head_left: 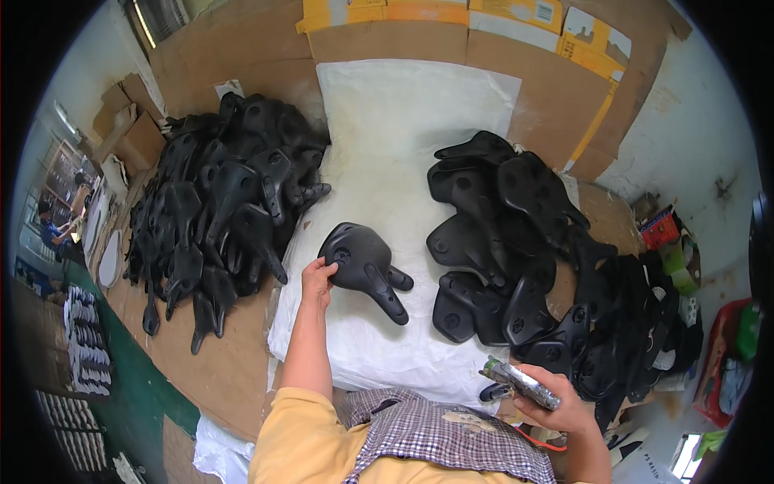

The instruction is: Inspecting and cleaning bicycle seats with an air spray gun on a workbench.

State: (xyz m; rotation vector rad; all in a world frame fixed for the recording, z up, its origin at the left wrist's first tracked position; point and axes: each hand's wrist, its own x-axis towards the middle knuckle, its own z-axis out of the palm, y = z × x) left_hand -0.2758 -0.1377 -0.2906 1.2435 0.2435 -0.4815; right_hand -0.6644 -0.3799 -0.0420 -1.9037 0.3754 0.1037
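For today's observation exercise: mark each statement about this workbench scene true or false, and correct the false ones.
1. The left hand grips a black saddle shell. True.
2. The right hand is empty. False: it holds a metallic tool.
3. The shell lies on a white sheet. True.
4. Black shells are piled only on the left. False: there is a left pile and a right pile.

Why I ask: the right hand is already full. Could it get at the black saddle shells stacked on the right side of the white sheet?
Probably yes for reach: the pile of black shells lies just ahead of the right hand with nothing between. But that hand grips a silvery tool, so grasping looks awkward.
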